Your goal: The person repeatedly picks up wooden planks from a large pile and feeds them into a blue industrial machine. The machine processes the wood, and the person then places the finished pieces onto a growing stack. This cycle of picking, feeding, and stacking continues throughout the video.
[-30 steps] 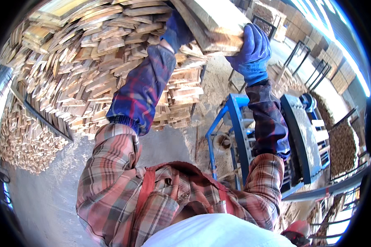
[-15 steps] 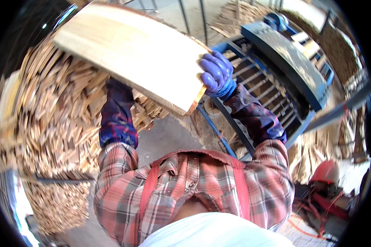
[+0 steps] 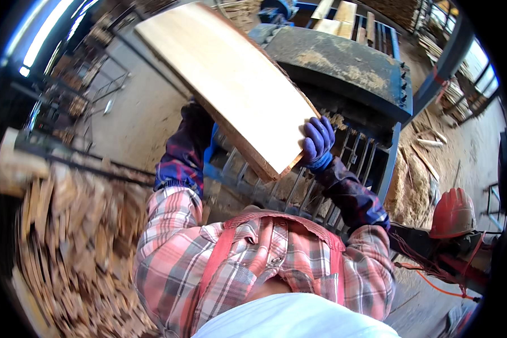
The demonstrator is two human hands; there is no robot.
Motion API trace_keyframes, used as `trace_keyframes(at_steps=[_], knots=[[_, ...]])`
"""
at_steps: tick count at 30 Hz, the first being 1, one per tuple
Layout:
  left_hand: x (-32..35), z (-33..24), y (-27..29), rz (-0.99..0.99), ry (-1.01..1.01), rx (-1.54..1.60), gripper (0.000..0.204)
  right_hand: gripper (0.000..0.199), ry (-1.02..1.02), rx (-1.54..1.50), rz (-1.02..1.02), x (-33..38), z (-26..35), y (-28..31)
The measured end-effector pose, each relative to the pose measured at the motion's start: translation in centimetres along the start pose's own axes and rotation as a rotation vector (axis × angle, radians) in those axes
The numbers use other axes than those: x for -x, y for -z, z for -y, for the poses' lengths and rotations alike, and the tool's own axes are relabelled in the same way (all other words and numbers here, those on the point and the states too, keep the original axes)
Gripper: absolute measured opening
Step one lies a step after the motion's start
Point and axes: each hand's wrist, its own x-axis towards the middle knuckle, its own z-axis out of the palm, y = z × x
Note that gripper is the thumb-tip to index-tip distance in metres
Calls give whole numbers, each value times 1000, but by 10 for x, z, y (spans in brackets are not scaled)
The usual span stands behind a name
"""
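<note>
A wide, pale wooden board (image 3: 231, 84) with rough bark-brown edges is held up in front of me, slanting from upper left to lower right. My right hand (image 3: 319, 138), in a purple-blue glove, grips its near right corner with the fingers curled over the top face. From the other side, my left hand (image 3: 197, 112) reaches under the board's left edge and bears it; its fingers are hidden beneath the wood. Below and beyond the board stands a blue machine (image 3: 332, 65) with a sawdust-strewn hood and a bed of metal rollers (image 3: 346, 155).
Stacked wood slats (image 3: 84, 248) fill the lower left. Several cut boards (image 3: 343, 19) lie beyond the machine's hood. A blue-grey post (image 3: 448, 65) rises at the right, and a red hard hat (image 3: 454, 214) sits near an orange cable (image 3: 442, 281). Sawdust covers the floor beside the machine.
I have turned to the right with the board, so the machine now lies ahead, under and beyond it. The slat pile has shifted to the lower left. Both arms still carry the board.
</note>
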Motion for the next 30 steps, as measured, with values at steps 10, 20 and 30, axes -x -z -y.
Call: trace_keyframes(at_steps=[10, 20, 30], knots=[[-209, 69, -68, 209, 182, -559, 91, 65, -572, 186, 500, 50, -43, -110], [-154, 117, -19, 222, -255, -1738, 81, 54, -1596, -526, 99, 56, -93, -144], [21, 208, -94, 257, -742, -1349, 39, 45, -2019, -740, -170, 151, -166, -26]])
